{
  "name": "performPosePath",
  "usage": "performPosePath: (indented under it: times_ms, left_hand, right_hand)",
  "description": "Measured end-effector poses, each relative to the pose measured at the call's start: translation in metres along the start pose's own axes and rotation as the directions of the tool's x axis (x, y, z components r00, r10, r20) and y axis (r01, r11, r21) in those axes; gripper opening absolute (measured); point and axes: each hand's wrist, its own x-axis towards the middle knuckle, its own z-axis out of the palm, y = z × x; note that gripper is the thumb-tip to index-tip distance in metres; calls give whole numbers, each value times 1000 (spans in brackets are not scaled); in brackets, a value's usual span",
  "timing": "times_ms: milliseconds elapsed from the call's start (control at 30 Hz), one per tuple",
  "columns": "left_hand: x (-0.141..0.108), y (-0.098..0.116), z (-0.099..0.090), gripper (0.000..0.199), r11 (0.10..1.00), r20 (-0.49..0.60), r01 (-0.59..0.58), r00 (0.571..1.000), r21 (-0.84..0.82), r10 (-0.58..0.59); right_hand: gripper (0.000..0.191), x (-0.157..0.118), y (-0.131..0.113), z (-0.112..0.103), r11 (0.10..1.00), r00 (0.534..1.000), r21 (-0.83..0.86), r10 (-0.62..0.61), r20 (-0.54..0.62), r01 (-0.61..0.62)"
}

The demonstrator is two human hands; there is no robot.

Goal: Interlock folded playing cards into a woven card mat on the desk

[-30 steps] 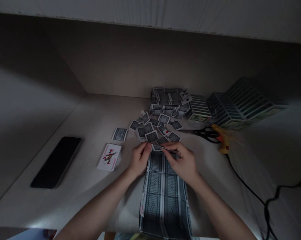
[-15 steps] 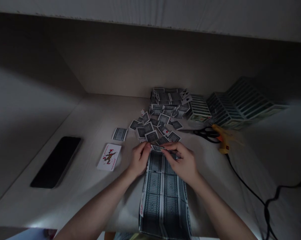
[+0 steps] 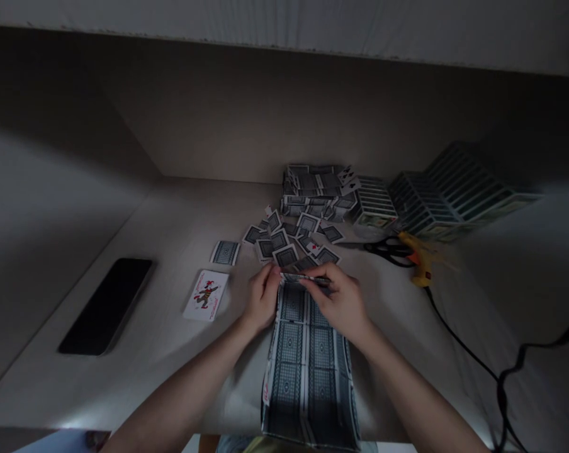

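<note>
Hands, how set?

Left hand (image 3: pixel 262 299) and right hand (image 3: pixel 336 302) close together, fingers curled, not spread. Both pinch the far end of a long flat band of blue-grey-backed paper playing cards (image 3: pixel 308 371), right fingers along its edge, left fingers at its corner.

Where's the band?

Running from between the hands toward the body, flat on a cream laminate tabletop (image 3: pixel 171 217), out to about its near edge.

Handling?

Probably light and thin, floppy along its length, slick-faced, stiff only across each card. Best held two-handed by the end edge.

Nearby?

Beyond the hands, loose white-bordered cards (image 3: pixel 284 242) scattered. Left of the left hand, a face-up joker card (image 3: pixel 206 296) and a black smartphone (image 3: pixel 106 306). Right of the right hand, black-handled scissors (image 3: pixel 391 250) and a yellow hot glue gun (image 3: pixel 421 264).
</note>
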Motion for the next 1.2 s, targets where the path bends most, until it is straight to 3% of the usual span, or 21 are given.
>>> performPosePath:
  times_ms: [133,367,733,967,1200]
  left_hand:
    - [0,1,2,42,999,-38,31,999,-22,-32]
    - [4,2,4,36,989,-48,102,993,-109,-108]
    - [7,3,6,42,958,81,204,978,-199,-192]
    - [7,15,4,56,933,183,290,950,-214,-253]
    - [6,12,5,60,916,240,330,931,-228,-276]
  right_hand:
    - [15,2,-2,1,993,994,-53,-102,44,105]
    - [22,7,-7,-10,986,987,-95,-125,101,134]
    - [16,7,-8,-16,990,994,-98,-102,45,106]
    - [16,1,-8,-8,987,995,-140,-89,-55,81]
    - [16,1,-5,-5,992,993,-96,-86,-83,78]
